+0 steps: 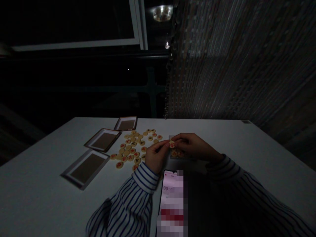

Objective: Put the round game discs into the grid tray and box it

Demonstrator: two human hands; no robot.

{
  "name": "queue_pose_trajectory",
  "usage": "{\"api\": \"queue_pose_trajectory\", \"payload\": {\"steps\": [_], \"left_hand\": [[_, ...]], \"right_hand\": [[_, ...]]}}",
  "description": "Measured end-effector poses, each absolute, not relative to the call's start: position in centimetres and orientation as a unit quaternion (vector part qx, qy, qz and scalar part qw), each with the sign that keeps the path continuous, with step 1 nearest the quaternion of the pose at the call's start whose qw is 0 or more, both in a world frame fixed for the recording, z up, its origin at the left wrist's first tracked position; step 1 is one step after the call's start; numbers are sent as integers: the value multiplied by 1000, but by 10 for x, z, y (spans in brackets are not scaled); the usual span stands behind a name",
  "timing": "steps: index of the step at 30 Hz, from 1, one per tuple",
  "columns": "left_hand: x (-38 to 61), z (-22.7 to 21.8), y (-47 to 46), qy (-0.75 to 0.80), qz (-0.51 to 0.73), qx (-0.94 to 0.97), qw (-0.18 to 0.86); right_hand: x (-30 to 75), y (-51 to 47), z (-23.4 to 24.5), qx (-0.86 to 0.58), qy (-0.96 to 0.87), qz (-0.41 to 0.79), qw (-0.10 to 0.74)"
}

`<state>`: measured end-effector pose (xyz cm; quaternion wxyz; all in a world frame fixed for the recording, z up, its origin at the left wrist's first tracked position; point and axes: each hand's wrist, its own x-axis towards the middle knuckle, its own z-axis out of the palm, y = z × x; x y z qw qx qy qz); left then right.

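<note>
A round xiangqi piece (172,144) with a red character is held up between both hands. My left hand (156,154) is closed, its thumb and fingertips at the piece's left edge. From the right, my right hand (194,146) pinches the same piece. Just beneath them is a small clear-looking box (170,155), partly covered by my right hand. Inside it lie red-marked xiangqi pieces (174,153). Left of my hands, several loose xiangqi pieces (128,152) are scattered on the white table (37,177), some with red or black characters, others blank side up.
Three shallow rectangular trays, a near one (85,168), a middle one (103,140) and a far one (125,123), line the left side. A lit phone (170,200) lies between my forearms. A beaded curtain (209,65) hangs behind the table at right. The room is dim.
</note>
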<state>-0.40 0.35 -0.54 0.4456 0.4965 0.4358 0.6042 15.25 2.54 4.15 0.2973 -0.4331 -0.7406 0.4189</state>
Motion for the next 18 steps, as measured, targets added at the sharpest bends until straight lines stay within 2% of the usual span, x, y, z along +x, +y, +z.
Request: {"api": "queue_pose_trajectory", "payload": {"steps": [5,18], "left_hand": [[-5,-1,3,462,606,468,448],[-6,-5,4,445,589,414,533]], "right_hand": [[154,26,38,-431,-759,394,288],[156,28,35,-417,-805,321,274]]}}
